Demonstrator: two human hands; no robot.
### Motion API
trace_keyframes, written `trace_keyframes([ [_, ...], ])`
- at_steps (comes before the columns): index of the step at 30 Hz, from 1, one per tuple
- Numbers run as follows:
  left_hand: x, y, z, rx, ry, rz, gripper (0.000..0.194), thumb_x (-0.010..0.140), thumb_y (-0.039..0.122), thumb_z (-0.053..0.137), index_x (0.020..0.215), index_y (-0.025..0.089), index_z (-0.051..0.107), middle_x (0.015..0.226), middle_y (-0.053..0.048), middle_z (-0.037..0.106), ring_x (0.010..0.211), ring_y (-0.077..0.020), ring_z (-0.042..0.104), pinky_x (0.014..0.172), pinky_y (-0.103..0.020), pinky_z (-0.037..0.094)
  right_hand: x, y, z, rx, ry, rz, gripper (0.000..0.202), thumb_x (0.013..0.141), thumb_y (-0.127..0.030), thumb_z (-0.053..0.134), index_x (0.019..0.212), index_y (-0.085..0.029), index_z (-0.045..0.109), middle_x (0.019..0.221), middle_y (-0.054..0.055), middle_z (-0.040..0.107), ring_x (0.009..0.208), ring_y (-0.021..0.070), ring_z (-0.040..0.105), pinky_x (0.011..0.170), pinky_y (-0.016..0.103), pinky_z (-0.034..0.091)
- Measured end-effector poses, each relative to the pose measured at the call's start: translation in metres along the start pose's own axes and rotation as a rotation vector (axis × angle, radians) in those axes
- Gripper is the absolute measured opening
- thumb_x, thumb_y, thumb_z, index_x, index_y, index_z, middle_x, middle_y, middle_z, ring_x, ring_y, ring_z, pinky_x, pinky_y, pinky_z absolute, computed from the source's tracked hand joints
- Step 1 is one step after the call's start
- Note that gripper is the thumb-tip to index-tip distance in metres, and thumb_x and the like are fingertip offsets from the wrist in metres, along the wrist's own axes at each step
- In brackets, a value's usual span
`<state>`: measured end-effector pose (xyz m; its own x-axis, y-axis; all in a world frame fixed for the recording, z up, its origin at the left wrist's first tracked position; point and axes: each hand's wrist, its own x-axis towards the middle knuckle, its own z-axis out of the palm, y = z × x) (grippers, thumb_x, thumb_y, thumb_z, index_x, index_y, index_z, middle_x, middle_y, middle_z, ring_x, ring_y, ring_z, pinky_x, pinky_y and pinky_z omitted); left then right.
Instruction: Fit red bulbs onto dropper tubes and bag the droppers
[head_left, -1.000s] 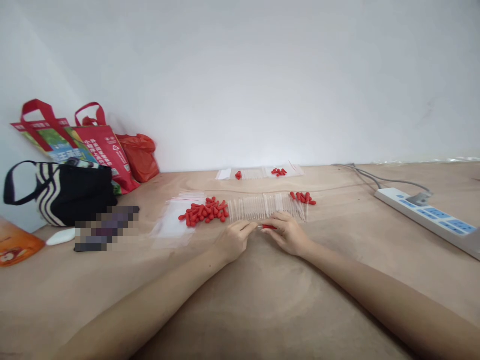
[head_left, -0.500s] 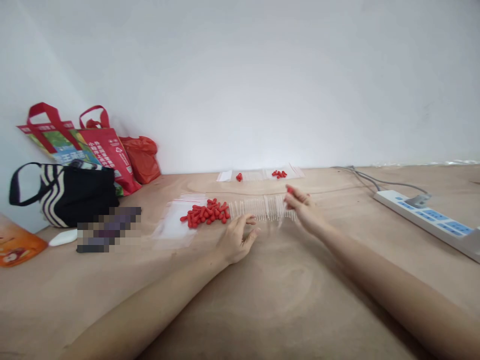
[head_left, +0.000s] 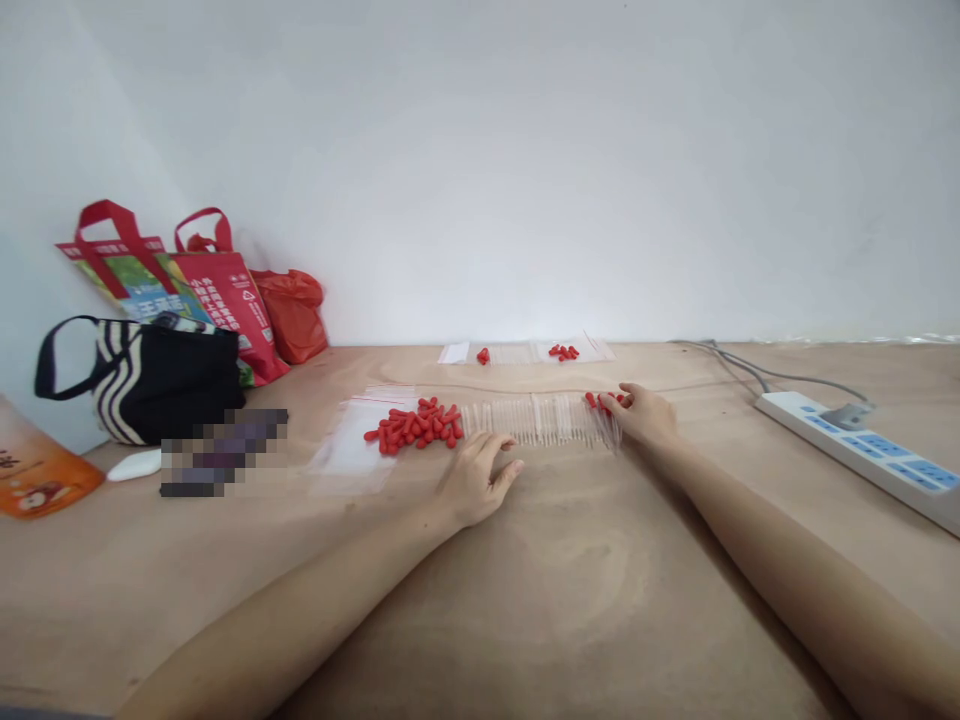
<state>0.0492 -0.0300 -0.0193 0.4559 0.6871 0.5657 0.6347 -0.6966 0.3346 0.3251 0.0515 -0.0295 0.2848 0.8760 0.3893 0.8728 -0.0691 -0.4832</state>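
A long row of thin clear glass dropper tubes (head_left: 536, 418) lies side by side on the wooden table. Left of it sits a pile of red rubber bulbs (head_left: 409, 428), partly on clear plastic bags (head_left: 349, 440). My left hand (head_left: 476, 482) rests by the row's near left edge, fingers apart, holding nothing. At the row's right end, my right hand (head_left: 649, 415) pinches a glass dropper by its red bulb, laying it slanted beside other red-bulbed droppers (head_left: 591, 400). My fingers partly hide the held dropper.
Bagged red-bulbed droppers (head_left: 564, 353) lie against the back wall. A white power strip (head_left: 862, 440) with a grey cable is on the right. A black striped bag (head_left: 176, 385), red shopping bags (head_left: 225, 310), a white object (head_left: 135, 466) and an orange pouch (head_left: 45, 465) stand left.
My right hand has moved right and down with the dropper to the row's right end. My left hand stays nearly in place. The view has shifted slightly.
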Motion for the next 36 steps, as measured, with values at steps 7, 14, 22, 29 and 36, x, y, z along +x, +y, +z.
trace_keyframes([
  [7,0.002,-0.002,-0.003,0.042,0.026,-0.028,0.015,0.080,0.025,0.048,0.090,0.015,0.051,0.086,-0.007,0.058,0.085,-0.0196,0.051,0.077,-0.036,0.041,-0.001,0.034,-0.013,0.234,0.024,0.034,0.038,0.068,-0.048,0.049,0.082,-0.015,0.062,0.075,0.006,0.062,0.055,0.0137,0.050,0.050,0.025,0.035],
  [14,0.004,-0.008,-0.007,0.147,0.091,-0.145,0.011,0.077,0.025,0.050,0.083,0.017,0.053,0.081,-0.004,0.059,0.081,-0.0202,0.051,0.075,-0.036,0.039,-0.005,0.055,-0.016,0.193,-0.159,-0.122,0.036,0.063,-0.049,0.055,0.077,-0.018,0.062,0.060,0.001,0.057,0.050,0.0122,0.046,0.048,0.025,0.034],
  [22,0.005,-0.021,-0.013,0.312,0.140,-0.368,0.015,0.068,0.015,0.053,0.082,0.018,0.052,0.080,-0.004,0.059,0.081,-0.0232,0.050,0.070,-0.036,0.037,-0.005,0.050,-0.012,0.148,-0.070,-0.152,0.024,0.068,-0.040,0.052,0.075,-0.018,0.059,0.071,0.003,0.063,0.061,0.0151,0.053,0.057,0.027,0.039],
  [29,0.020,-0.031,-0.016,0.483,0.093,-0.424,0.012,0.070,0.027,0.053,0.078,0.019,0.057,0.085,-0.007,0.057,0.087,-0.0266,0.047,0.074,-0.040,0.034,-0.004,0.049,-0.012,0.179,0.158,-0.238,0.029,0.071,-0.033,0.046,0.090,-0.015,0.059,0.077,0.006,0.061,0.072,0.0184,0.052,0.067,0.031,0.041],
  [36,0.058,-0.041,-0.006,0.572,-0.067,-0.511,0.025,0.068,0.041,0.051,0.072,0.020,0.064,0.095,-0.009,0.054,0.098,-0.0284,0.041,0.083,-0.041,0.028,-0.011,0.037,-0.011,0.268,0.275,-0.301,0.026,0.075,-0.029,0.042,0.088,-0.016,0.060,0.075,0.006,0.057,0.063,0.0154,0.050,0.063,0.030,0.043],
])
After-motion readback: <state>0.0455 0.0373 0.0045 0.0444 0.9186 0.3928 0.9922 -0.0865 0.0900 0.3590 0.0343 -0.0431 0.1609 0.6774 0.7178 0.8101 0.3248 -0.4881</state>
